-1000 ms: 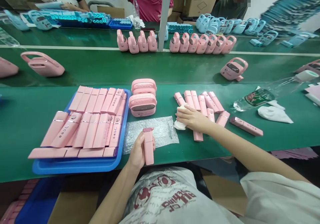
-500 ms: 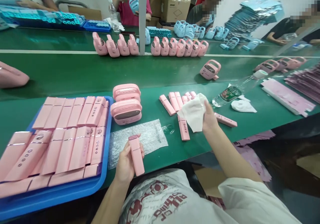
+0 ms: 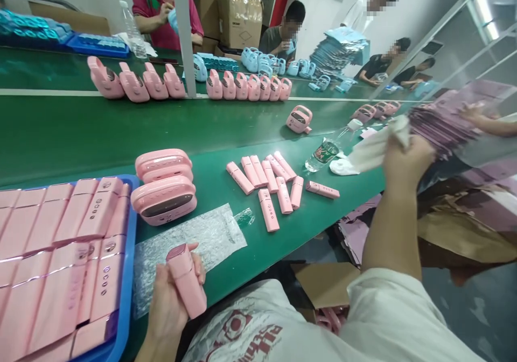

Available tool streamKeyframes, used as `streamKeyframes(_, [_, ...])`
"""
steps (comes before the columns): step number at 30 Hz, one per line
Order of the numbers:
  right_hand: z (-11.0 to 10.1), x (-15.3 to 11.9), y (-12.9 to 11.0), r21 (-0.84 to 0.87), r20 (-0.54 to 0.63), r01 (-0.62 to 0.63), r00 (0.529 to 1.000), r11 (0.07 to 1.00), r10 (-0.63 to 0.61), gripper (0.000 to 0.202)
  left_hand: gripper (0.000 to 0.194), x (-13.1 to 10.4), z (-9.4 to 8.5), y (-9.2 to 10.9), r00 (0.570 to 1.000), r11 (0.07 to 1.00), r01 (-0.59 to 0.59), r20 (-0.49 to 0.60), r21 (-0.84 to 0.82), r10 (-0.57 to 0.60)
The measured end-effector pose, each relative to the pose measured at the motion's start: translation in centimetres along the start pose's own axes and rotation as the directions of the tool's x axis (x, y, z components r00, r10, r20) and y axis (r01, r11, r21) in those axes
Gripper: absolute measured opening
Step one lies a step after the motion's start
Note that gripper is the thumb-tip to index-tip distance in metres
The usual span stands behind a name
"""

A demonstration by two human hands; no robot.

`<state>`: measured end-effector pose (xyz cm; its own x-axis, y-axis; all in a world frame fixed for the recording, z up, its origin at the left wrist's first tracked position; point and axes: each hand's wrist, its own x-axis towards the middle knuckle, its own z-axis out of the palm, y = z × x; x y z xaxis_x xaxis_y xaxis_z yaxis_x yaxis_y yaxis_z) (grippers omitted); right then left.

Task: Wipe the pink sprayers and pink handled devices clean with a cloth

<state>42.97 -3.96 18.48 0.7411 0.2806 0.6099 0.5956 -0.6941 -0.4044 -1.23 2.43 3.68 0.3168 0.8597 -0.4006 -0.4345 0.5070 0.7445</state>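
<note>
My left hand [image 3: 161, 297] is wrapped round a pink handheld microphone [image 3: 188, 289] with a mesh end, held tilted above the bench's near edge. Under and beyond it lies a clear bubble-wrap bag [image 3: 210, 235]. Out to the right, my right hand [image 3: 407, 162] grips a white cloth [image 3: 369, 154], slightly blurred, which hangs near another crumpled white cloth [image 3: 343, 166]. Several pink microphones [image 3: 269, 211] lie loose on the green bench between my hands. Two pink speakers [image 3: 163, 200] stand close together behind the bubble-wrap bag.
At left, a blue tray [image 3: 131, 232] holds stacked pink microphones. A plastic bottle [image 3: 325, 152] leans beyond the loose ones. Pink speakers [image 3: 253, 87] line the green surface behind. At right, another person's arm [image 3: 490, 122] reaches over stacked pink sheets [image 3: 440, 125]. Other people sit across.
My right hand has carried the white cloth rightward, away from the loose microphones. The view has swung right. My left hand still holds its microphone, now tilted more.
</note>
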Motion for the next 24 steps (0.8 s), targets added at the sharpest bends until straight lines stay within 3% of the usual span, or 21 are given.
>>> streamKeyframes(2, [-0.8,3.4,0.0,-0.06,-0.14,-0.108,0.985,0.992,0.098,0.03,0.064,0.1,0.1,0.0,1.0,1.0,-0.001,0.004,0.011,0.001])
streamKeyframes(3, [-0.6,4.9,-0.2,-0.07,-0.154,-0.134,0.981,0.989,0.122,0.03,0.063,0.1,0.1,0.0,1.0,1.0,0.005,0.004,0.015,-0.005])
streamKeyframes(6, [2.0,7.2,-0.9,-0.032,0.003,-0.064,0.998,0.997,0.064,0.018,0.061,-0.1,0.2,0.2,1.0,1.0,0.02,-0.003,0.023,-0.02])
streamKeyframes(9, [5.8,6.5,-1.1,0.108,0.179,0.071,0.98,0.992,-0.09,0.02,0.06,-0.4,0.2,0.2,1.0,1.0,0.023,-0.005,0.008,-0.023])
streamKeyframes(12, [8.7,4.7,-0.7,0.22,0.156,0.11,0.977,0.969,-0.146,0.039,0.06,-0.5,0.1,0.0,1.0,0.999,0.03,-0.007,-0.02,-0.031])
streamKeyframes(17, [10.3,3.7,0.3,0.333,-0.001,0.051,0.999,0.942,-0.054,0.04,0.057,-0.5,0.1,0.0,0.999,0.999,0.033,-0.019,-0.002,-0.033])
streamKeyframes(21, [10.2,4.3,1.2,0.432,-0.109,-0.051,0.988,0.9,0.109,0.036,0.05,-0.4,0.0,-0.1,0.999,0.999,0.035,-0.011,-0.007,-0.035])
streamKeyframes(24, [10.4,4.5,1.9,0.545,-0.038,-0.129,0.983,0.828,0.178,0.035,0.043,-0.3,0.0,-0.1,0.999,0.999,0.043,0.003,-0.026,-0.043])
